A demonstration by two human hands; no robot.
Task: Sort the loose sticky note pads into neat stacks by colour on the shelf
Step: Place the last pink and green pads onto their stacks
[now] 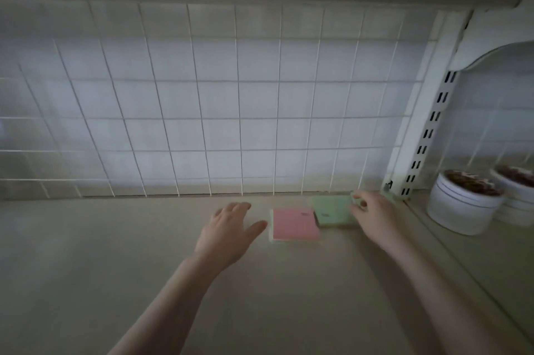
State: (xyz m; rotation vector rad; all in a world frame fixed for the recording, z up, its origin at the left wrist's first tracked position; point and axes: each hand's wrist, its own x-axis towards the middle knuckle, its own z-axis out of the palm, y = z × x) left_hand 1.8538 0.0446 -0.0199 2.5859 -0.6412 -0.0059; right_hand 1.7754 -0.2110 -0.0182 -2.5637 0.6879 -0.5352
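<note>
**Inspector:** On the shelf (115,239), ahead of the wire grid panel (202,100), working left to right: the left hand (228,231) lies flat just left of the pads, fingers spread and thumb out, gripping nothing; the thumb tip sits near the pink stack but I cannot tell whether it touches.

**Clerk:** And the pads themselves?

**Inspector:** The pink stack (294,224) comes first; a pale edge shows beneath its left and front sides, so I judge that a pad of another colour may lie under it, though blur prevents certainty; the green stack (332,210) sits just beside it, slightly behind, their corners touching or overlapping; the right hand (372,216) rests at the green stack's right edge, fingers curled together on what appears to be a small green pad; the grip itself is too blurred to confirm.

**Clerk:** Progress?

**Inspector:** Well advanced, in my judgement; two colour groups are formed and no other loose pads are visible; remaining work is squaring the edges, seating that last green pad, and checking the pale layer under the pink; the two white pots (462,204) at far right stand apart, untouched.
</note>
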